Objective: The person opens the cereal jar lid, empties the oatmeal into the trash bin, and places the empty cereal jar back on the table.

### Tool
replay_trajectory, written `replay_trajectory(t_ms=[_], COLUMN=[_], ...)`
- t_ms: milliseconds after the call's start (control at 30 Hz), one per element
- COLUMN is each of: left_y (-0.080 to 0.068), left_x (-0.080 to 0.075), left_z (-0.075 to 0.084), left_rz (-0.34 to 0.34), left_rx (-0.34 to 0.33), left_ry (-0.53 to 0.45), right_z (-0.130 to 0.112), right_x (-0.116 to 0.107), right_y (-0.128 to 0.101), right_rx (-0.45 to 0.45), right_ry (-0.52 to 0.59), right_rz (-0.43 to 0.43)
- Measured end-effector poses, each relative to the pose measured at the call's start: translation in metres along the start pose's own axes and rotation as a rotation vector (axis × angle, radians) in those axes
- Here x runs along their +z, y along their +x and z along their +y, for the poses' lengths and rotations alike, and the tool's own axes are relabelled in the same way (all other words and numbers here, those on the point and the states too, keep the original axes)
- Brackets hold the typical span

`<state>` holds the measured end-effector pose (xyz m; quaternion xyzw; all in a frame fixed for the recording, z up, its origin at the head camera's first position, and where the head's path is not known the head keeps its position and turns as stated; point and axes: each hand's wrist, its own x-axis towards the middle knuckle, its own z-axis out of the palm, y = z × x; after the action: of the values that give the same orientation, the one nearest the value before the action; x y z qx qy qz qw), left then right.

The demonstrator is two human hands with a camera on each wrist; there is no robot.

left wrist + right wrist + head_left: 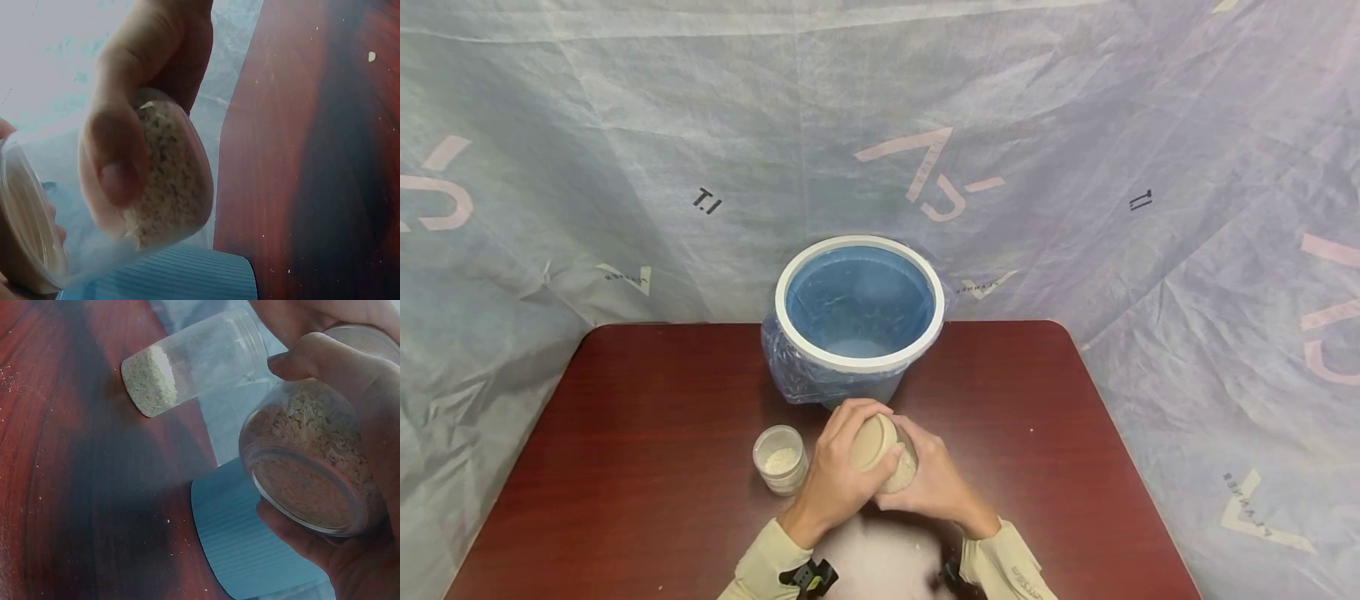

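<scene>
Over the near middle of the table, both hands hold a clear jar (902, 477), tilted and partly filled with pale grain (175, 181). My left hand (838, 475) curls round its beige lid (872, 442). The jar's glass body is gripped by my right hand (936, 487), with fingers and thumb wrapped round it (306, 469). The lid (25, 219) sits on the jar's mouth. A second, smaller clear jar (781, 457) stands uncapped just left of my hands, with a little grain at its bottom (150, 381).
A blue bucket with a white rim (859, 304), lined with clear plastic, stands at the table's far edge just beyond my hands; its ribbed base (244, 550) shows in the right wrist view. The dark red table (625, 433) carries scattered crumbs. Plastic sheeting hangs all round.
</scene>
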<state>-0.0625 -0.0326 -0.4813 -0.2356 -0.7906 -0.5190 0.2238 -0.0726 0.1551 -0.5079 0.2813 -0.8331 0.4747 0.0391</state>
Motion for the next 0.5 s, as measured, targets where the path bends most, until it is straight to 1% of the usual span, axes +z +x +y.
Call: replay_trajectory(t_ms=[100,300,433,500], left_y=[0.0,-0.002,-0.003,-0.004], left_x=[0.0,0.002,0.005,0.006], left_z=[0.002,0.006,0.01,0.011], left_rz=[0.009,0.047,0.083,0.088], left_rx=[-0.036,-0.074,-0.099,-0.103], left_ry=[0.019,0.049,0.073,0.085], right_z=[0.0,-0.002,-0.001,-0.001], right_x=[0.002,0.004,0.004,0.005], right_y=[0.001,0.001,0.0,0.0], right_rx=[0.0,0.011,-0.006,-0.019], right_ry=[-0.012,-0.029,-0.042,-0.052], right_rz=[0.014,0.027,0.037,0.039])
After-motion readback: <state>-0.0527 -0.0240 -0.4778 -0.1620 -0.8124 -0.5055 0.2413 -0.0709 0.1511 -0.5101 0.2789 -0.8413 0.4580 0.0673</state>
